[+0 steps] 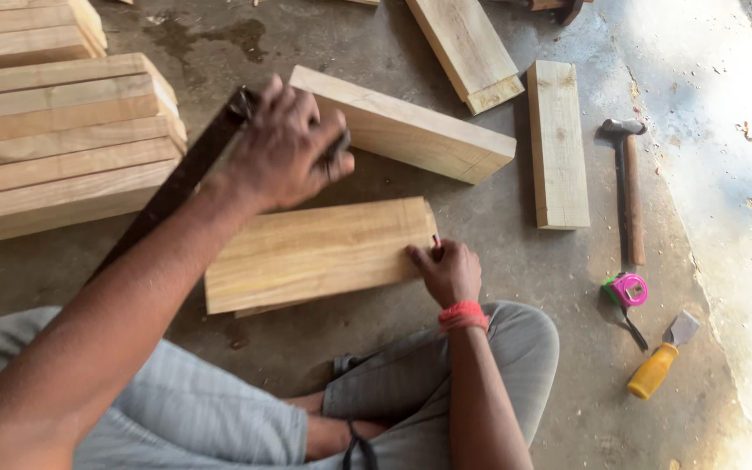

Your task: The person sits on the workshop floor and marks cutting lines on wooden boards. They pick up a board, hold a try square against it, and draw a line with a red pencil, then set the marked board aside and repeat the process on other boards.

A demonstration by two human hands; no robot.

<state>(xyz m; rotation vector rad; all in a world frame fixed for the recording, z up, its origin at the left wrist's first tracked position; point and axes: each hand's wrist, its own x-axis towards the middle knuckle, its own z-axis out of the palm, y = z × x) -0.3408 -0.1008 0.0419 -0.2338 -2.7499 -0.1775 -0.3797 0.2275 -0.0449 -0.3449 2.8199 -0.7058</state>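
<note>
Two hands | left hand (282, 148) grips square (186, 174), blade half-hidden | right hand (448, 271) pinches pencil (436, 242) at block (315, 252)

No packages, labels, signs or screens in view.
</note>
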